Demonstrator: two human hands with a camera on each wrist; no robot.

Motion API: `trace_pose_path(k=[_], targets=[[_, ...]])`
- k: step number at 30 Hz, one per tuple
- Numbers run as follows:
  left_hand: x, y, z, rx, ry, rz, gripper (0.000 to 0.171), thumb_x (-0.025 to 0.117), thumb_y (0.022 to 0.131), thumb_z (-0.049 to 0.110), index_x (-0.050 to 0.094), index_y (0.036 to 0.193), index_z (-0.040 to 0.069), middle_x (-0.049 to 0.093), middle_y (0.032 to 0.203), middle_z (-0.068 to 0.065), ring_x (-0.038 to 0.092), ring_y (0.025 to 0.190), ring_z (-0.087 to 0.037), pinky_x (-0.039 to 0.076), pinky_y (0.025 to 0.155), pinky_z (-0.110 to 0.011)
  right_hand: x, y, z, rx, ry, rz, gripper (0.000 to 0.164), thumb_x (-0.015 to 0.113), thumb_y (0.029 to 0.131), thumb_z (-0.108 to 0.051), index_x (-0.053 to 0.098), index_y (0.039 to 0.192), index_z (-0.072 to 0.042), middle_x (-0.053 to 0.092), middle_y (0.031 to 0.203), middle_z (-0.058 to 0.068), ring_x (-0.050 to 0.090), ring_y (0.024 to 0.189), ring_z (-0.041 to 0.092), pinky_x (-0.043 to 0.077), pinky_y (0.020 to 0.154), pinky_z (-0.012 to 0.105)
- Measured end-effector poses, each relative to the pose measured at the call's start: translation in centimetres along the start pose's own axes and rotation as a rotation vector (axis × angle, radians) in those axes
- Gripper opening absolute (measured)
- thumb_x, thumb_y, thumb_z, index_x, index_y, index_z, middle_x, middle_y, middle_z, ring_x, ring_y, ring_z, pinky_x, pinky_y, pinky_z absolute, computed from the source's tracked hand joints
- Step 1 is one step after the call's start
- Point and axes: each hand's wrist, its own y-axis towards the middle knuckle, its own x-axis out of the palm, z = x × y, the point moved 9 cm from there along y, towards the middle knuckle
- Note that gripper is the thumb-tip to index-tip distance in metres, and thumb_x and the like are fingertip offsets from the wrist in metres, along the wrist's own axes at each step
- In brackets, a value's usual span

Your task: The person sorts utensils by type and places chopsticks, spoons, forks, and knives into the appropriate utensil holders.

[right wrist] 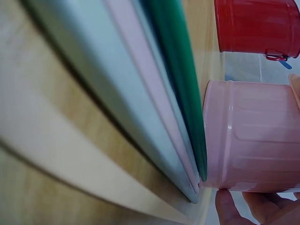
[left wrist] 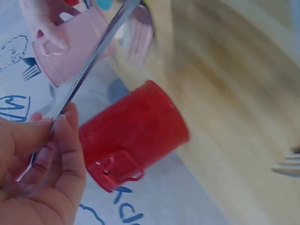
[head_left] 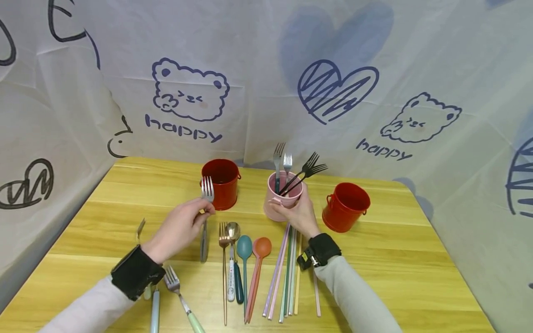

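My left hand [head_left: 179,229] pinches a silver fork [head_left: 203,245] by its middle, tines up, close in front of the left red bucket [head_left: 226,192]. The left wrist view shows thumb and fingertips on the fork's thin metal handle [left wrist: 96,52]. At the back centre, my right hand [head_left: 301,216] grips the pink bucket [head_left: 271,210] around its side, thumb near the rim. Several forks stand tines up in it, two of them black forks [head_left: 309,167]. In the right wrist view, fingers [right wrist: 227,206] touch the pink bucket's wall [right wrist: 258,136].
Another red bucket [head_left: 339,217] stands at right. Along the front lie a copper-coloured fork [head_left: 225,273], a metal spoon [head_left: 233,230], a teal spoon [head_left: 244,249], an orange spoon [head_left: 262,248] and several pastel chopsticks [head_left: 285,273]. A green-handled fork [head_left: 183,300] lies near my left forearm.
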Motion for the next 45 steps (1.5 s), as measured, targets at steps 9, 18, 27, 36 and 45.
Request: trace_pose_path(k=[9, 18, 27, 36, 45], targets=[[-0.8, 4.2, 3.8, 0.133, -0.038, 0.082, 0.01, 0.06, 0.09, 0.001, 0.063, 0.095, 0.009, 0.061, 0.092, -0.003, 0.058, 0.079, -0.013, 0.052, 0.072, -0.031, 0.2, 0.5, 2.4, 0.021, -0.016, 0.015, 0.09, 0.083, 0.071, -0.019, 0.029, 0.141, -0.004, 0.047, 0.135, 0.015, 0.044, 0.125, 0.028, 0.035, 0.105, 0.049], [-2.3, 9.4, 8.5, 0.272, -0.104, 0.231, 0.009, 0.057, 0.091, 0.0, 0.063, 0.097, 0.004, 0.062, 0.094, -0.008, 0.061, 0.085, -0.018, 0.053, 0.077, -0.032, 0.6, 0.9, 4.2, 0.027, -0.031, 0.031, 0.091, 0.084, 0.069, -0.027, 0.03, 0.14, -0.011, 0.049, 0.134, 0.007, 0.046, 0.124, 0.021, 0.037, 0.104, 0.045], [-2.0, 12.3, 12.1, 0.409, -0.14, 0.366, 0.01, 0.055, 0.092, 0.0, 0.062, 0.098, 0.003, 0.061, 0.093, -0.007, 0.06, 0.084, -0.016, 0.052, 0.079, -0.029, 0.5, 0.9, 3.9, 0.036, -0.039, 0.033, 0.09, 0.084, 0.07, -0.027, 0.03, 0.139, -0.009, 0.049, 0.132, 0.009, 0.048, 0.12, 0.023, 0.039, 0.102, 0.044], [2.8, 14.0, 12.0, 0.371, -0.046, 0.216, 0.011, 0.057, 0.092, 0.003, 0.062, 0.102, 0.005, 0.06, 0.094, -0.007, 0.061, 0.084, -0.018, 0.053, 0.082, -0.029, 0.0, -0.1, 0.2, 0.046, -0.032, 0.012, 0.083, 0.08, 0.074, -0.013, 0.029, 0.138, 0.003, 0.046, 0.133, 0.024, 0.046, 0.12, 0.037, 0.038, 0.101, 0.049], [7.4, 14.6, 10.3, 0.21, 0.129, -0.056, 0.016, 0.057, 0.094, 0.011, 0.062, 0.109, 0.01, 0.061, 0.1, -0.004, 0.061, 0.086, -0.02, 0.054, 0.08, -0.03, 0.1, 0.5, 2.7, 0.063, -0.037, 0.001, 0.087, 0.08, 0.075, -0.022, 0.027, 0.142, -0.006, 0.045, 0.138, 0.017, 0.046, 0.123, 0.031, 0.037, 0.102, 0.048]])
